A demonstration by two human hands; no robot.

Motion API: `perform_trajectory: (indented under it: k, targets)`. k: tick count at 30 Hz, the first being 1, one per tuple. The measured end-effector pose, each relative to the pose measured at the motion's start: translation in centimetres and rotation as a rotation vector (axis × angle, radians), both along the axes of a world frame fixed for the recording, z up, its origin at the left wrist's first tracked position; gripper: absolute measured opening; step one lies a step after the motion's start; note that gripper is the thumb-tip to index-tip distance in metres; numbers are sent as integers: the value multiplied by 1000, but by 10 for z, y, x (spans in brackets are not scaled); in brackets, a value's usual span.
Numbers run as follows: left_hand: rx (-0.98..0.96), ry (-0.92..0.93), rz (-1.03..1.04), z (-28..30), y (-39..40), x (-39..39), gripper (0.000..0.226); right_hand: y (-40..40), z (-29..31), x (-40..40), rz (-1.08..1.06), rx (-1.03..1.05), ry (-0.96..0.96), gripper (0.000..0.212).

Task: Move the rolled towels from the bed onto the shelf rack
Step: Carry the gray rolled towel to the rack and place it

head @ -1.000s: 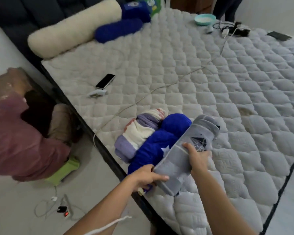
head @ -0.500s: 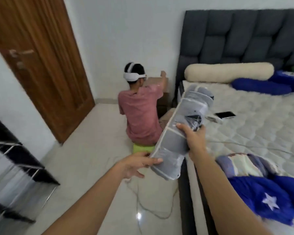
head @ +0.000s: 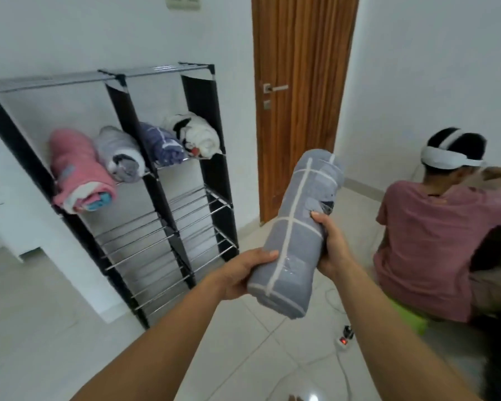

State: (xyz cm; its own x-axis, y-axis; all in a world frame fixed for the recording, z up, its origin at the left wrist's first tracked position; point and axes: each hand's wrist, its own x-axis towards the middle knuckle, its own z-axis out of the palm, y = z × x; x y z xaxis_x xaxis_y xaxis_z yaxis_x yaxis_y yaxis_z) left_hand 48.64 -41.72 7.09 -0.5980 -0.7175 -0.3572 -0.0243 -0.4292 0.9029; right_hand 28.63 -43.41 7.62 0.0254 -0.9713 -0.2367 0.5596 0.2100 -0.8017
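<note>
A rolled grey towel with white grid lines [head: 298,230] is held in the air in front of me, tilted with its far end up. My left hand [head: 243,272] grips its near lower end and my right hand [head: 331,244] grips its right side. To the left stands the black shelf rack [head: 168,204] with metal rod shelves. Its upper shelf carries a pink roll [head: 75,172], a grey roll [head: 120,154], a blue-purple roll [head: 161,144] and a white roll [head: 194,134]. The lower shelves are bare. The bed is out of view.
A person in a pink shirt [head: 434,244] with a white headset sits on the floor at the right, back to me. A closed wooden door [head: 301,96] is straight ahead. A power strip [head: 344,340] and cables lie on the tiled floor near my right arm.
I have turned left from the bed toward the rack, carrying the grey towel in both hands. The seated person has shifted from the middle to the right of view.
</note>
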Motion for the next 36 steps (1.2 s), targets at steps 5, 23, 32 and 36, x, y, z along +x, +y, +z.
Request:
perform_trajectory:
  k: [5,23,32,36]
  targets:
    - [3,-118,321,-24,-73,24,90,-100,-19,42,139,56,234,50]
    - [254,-430,504,-87,-295,74,90,-377,-98,144,530,208,759,74]
    - [381,-431,414,-133,-432,143,73,-503,-142,215,533,203,883,96]
    - [344,-389,525,-149,-473,156,70,-551,-152,237,536,152,935,103]
